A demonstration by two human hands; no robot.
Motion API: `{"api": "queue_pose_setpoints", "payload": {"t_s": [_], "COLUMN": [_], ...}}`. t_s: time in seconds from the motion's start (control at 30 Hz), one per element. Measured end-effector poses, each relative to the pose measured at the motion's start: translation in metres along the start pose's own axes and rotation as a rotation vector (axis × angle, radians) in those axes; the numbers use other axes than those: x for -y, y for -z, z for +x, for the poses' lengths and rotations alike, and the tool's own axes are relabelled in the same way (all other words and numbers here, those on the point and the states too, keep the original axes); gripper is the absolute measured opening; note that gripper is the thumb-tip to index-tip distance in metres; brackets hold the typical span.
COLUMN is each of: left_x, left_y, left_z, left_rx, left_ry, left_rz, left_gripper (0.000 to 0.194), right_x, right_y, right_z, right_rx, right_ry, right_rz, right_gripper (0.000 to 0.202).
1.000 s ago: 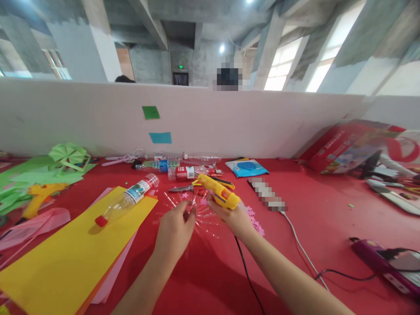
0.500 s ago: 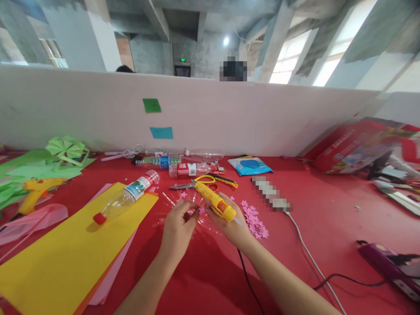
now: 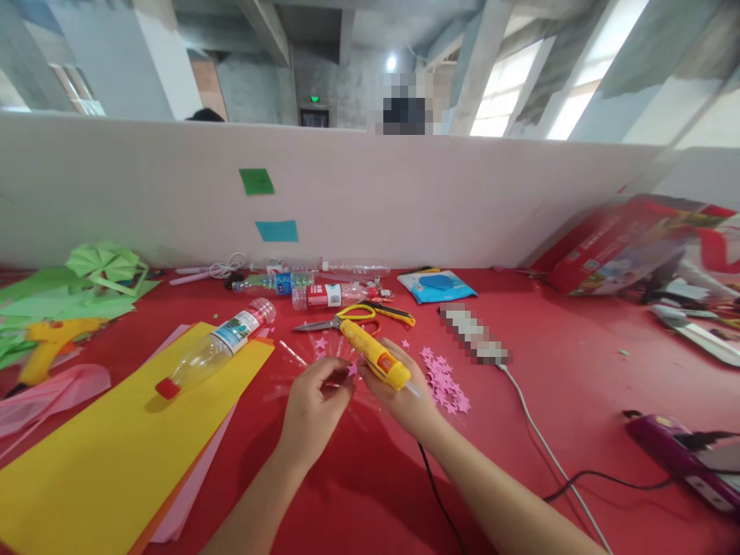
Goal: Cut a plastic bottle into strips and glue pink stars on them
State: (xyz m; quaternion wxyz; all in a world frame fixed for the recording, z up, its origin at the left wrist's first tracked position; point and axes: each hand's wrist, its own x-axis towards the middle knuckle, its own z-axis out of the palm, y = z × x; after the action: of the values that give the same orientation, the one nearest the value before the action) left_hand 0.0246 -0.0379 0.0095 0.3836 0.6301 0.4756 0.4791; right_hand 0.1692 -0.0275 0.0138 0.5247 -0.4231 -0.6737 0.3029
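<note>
Between the thumb and fingers of my left hand point(image 3: 317, 405) is a small pink star point(image 3: 352, 371). My right hand point(image 3: 401, 393) is closed round a yellow hot glue gun point(image 3: 375, 354), with a clear glue stick poking out of its rear end. The fingertips of both hands nearly meet at the star. Beneath them lies a cut piece of clear plastic bottle with splayed strips point(image 3: 293, 353), partly hidden by my hands. Right of my right hand is a pile of pink stars point(image 3: 444, 381). Yellow-handled scissors point(image 3: 317, 325) lie just beyond the glue gun.
Left lie yellow paper sheets point(image 3: 109, 455) with a plastic bottle point(image 3: 213, 347) on them, a second glue gun point(image 3: 49, 351) and green paper point(image 3: 104, 270). More bottles point(image 3: 329, 296) and a wipes pack point(image 3: 438, 286) stretch along the white partition point(image 3: 370, 200). A purple power strip point(image 3: 676, 455) and cables are right.
The view has shifted slightly. The pink star in my left fingers now shows more clearly. My right hand keeps its hold on the hot glue gun, almost in the same place.
</note>
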Motion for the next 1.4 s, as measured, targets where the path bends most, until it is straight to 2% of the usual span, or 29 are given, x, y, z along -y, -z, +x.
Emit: {"api": "queue_pose_setpoints", "payload": {"t_s": [0.33,0.53,0.83,1.03,1.2,1.4], "left_x": [-0.0034,-0.0047,0.001,-0.0013,-0.0005,0.0008], "left_y": [-0.0001,-0.0008,-0.0005,0.0001,-0.0005,-0.0004], "left_z": [0.0005,0.0004,0.0001,-0.0016,-0.0018,-0.001], "left_rx": [-0.001,-0.014,-0.022,0.009,-0.024,-0.013], "left_ry": [0.101,0.141,0.088,0.082,0.038,0.085], "left_rz": [-0.142,-0.162,-0.087,-0.054,0.018,-0.048], "left_gripper": [0.012,0.013,0.011,0.02,0.021,0.021], "right_x": [0.0009,0.0021,-0.0005,0.0023,0.0048,0.0034], "right_y": [-0.0013,-0.0021,-0.0051,-0.0051,-0.0048,-0.0065], "right_z": [-0.0004,-0.0018,-0.0046,-0.0055,-0.0055,-0.0059], "right_rx": [-0.019,-0.014,-0.022,-0.026,-0.025,-0.039], "right_ry": [0.027,-0.007,-0.065,-0.056,-0.048,-0.044], "right_rz": [-0.034,-0.021,-0.014,-0.047,-0.044,-0.048], "right_gripper": [0.011,0.011,0.012,0.016,0.012,0.013]}}
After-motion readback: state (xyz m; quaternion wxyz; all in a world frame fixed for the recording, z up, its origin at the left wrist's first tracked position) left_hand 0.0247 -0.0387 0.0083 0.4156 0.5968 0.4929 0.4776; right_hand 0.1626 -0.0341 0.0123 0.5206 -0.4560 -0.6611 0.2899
